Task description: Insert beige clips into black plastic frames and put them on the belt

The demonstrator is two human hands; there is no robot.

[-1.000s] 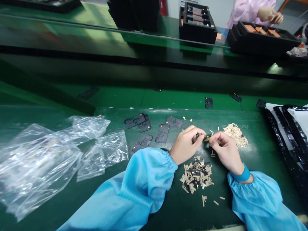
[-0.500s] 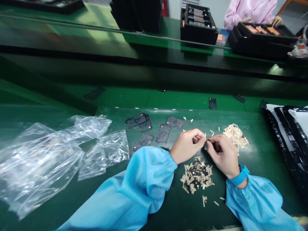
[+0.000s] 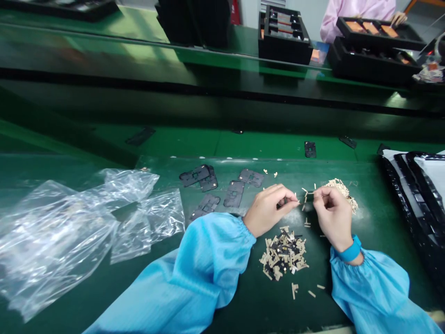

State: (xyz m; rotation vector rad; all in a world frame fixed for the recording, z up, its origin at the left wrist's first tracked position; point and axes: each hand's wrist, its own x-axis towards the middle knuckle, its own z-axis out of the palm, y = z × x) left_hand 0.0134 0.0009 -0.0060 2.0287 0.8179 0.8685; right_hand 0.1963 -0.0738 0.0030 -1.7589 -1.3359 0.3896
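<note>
The bench [image 3: 243,306] is dark green and faintly glossy. Crumpled clear bags [image 3: 66,236] spread over its left side. Black plates [image 3: 232,197] lie around the middle of the frame, two of them overlapping. Right of centre sits a mixed pile [image 3: 283,253] of tan and black bits; above and to its right is a pale heap [image 3: 352,202]. Loose strips [image 3: 312,293] lie below the pile. A black-and-white packet [image 3: 403,195] rests at the right edge.
</note>
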